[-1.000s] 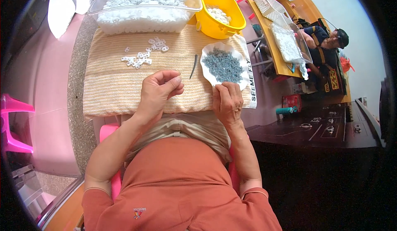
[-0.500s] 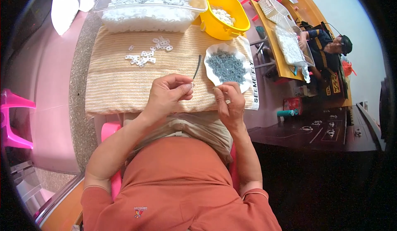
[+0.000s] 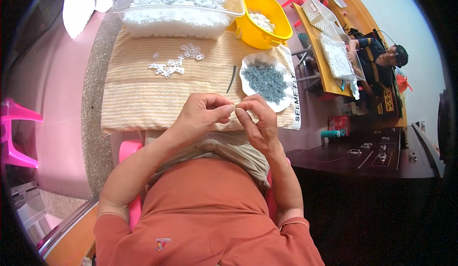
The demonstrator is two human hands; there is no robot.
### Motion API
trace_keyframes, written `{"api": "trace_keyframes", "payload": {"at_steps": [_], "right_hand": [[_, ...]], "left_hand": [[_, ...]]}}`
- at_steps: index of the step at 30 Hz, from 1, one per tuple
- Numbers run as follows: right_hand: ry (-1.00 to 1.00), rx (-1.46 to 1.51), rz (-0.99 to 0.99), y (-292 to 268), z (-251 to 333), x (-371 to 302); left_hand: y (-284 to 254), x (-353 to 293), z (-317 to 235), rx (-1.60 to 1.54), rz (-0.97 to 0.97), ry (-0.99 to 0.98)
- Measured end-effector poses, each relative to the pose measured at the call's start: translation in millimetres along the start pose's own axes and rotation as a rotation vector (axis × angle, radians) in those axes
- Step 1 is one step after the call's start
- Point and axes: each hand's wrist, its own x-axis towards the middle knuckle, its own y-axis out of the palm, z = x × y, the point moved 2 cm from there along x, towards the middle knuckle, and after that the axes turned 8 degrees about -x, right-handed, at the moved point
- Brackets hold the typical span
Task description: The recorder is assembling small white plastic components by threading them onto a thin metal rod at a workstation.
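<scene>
Close to the near edge of the striped towel (image 3: 138, 99), my left hand (image 3: 202, 116) and my right hand (image 3: 260, 125) meet at the fingertips. Each is closed in a pinch; whatever lies between the fingers is too small to name. Just beyond them lies a thin dark strip (image 3: 232, 79). To its right, a white scalloped dish (image 3: 245, 81) holds many small grey-blue pieces (image 3: 265, 77). Small white pieces with holes (image 3: 167, 69) are scattered on the towel to the left, with more of them (image 3: 192, 51) slightly farther off.
At the towel's far side stands a clear plastic bin (image 3: 179, 13) heaped with white pieces, beside a yellow tub (image 3: 267, 32) holding some white pieces. Another person (image 3: 377, 56) sits at a table (image 3: 329, 77) on the right. A pink stool (image 3: 19, 132) stands at left.
My right hand has moved left from beside the dish, and my left hand slightly right, so their fingertips now meet. The view has shifted a little.
</scene>
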Motion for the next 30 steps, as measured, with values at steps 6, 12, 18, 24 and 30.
{"api": "trace_keyframes", "payload": {"at_steps": [6, 12, 18, 24, 30], "right_hand": [[0.0, -0.006, 0.008, 3, -1, 1], [-0.011, 0.006, 0.007, 9, -6, 3], [-0.019, 0.041, 0.001, 18, -8, 10], [0.003, 0.145, -0.028, 26, -20, 13], [0.094, 0.307, 0.011, 31, -28, 12]], "left_hand": [[4, -2, -5, -0.02, -0.021, -0.059], [0, -3, -4, 0.031, -0.012, -0.023], [-3, -1, -2, 0.033, -0.049, 0.05], [-4, 3, -2, 0.004, -0.055, 0.111], [-3, 2, -7, 0.021, -0.094, 0.133]]}}
